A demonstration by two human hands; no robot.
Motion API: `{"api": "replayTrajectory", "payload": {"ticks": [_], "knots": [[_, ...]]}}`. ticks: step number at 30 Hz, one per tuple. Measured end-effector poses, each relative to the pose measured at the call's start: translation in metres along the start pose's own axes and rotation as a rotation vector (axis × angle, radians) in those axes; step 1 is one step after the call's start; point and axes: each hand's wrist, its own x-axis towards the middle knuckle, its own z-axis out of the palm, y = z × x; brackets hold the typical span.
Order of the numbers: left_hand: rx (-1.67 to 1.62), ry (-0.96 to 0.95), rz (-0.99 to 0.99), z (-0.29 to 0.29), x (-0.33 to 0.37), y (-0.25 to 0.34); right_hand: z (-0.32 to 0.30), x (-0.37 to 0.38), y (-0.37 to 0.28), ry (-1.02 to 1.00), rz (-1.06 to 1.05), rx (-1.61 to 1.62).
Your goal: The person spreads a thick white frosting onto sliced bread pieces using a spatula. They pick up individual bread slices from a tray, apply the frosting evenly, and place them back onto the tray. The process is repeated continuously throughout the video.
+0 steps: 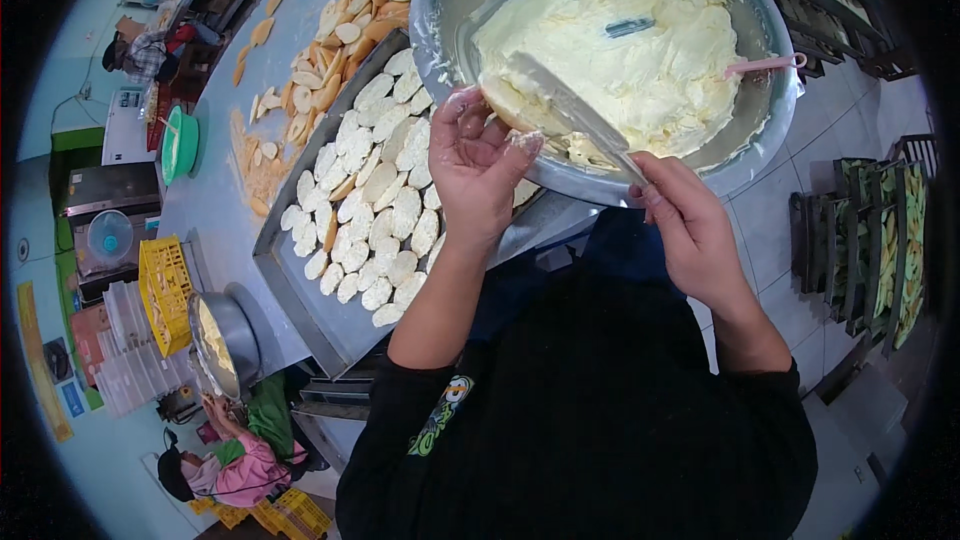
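Observation:
A large metal bowl (437, 0) of pale yellow cream (630, 65) stands in front of me. Over its near left side my left hand (475, 165) holds a slice of bread (505, 110), fingers curled round it and smeared with cream. My right hand (690, 230) grips the handle of a spreading knife (582, 120). Its cream-covered blade lies across the slice and hides part of it. Left of the bowl, a metal tray (290, 285) carries rows of oval bread slices (380, 230), many coated white. A pink-handled utensil (765, 65) rests in the cream.
Loose bread slices (325, 80) lie in a heap on the metal table (215, 220) beyond the tray. A green bowl (180, 145), yellow crate (163, 295) and metal pot (235, 335) stand farther left. Racked trays (870, 240) are at right. A co-worker (250, 465) is at lower left.

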Motion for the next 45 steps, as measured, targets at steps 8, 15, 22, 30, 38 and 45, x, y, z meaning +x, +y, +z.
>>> {"api": "replayTrajectory", "payload": {"ticks": [8, 15, 22, 30, 38, 45], "knots": [[0.096, 0.035, 0.031, -0.010, 0.002, -0.004, -0.001, -0.001, -0.005, -0.021, -0.031, 0.057], [0.059, 0.003, -0.010, -0.012, 0.000, 0.004, 0.006, 0.007, 0.003, -0.078, -0.052, -0.107], [0.103, 0.109, -0.012, -0.065, -0.016, 0.032, 0.013, 0.002, 0.016, -0.004, 0.109, 0.020], [0.219, 0.700, 0.109, -0.197, -0.107, 0.103, 0.006, 0.015, 0.018, 0.046, 0.063, 0.022], [0.582, 1.032, -0.230, -0.296, -0.214, 0.148, 0.006, 0.035, 0.013, 0.051, 0.017, -0.015], [0.464, 0.909, -0.421, -0.306, -0.219, 0.141, 0.015, 0.035, 0.004, 0.069, 0.019, -0.088]]}}
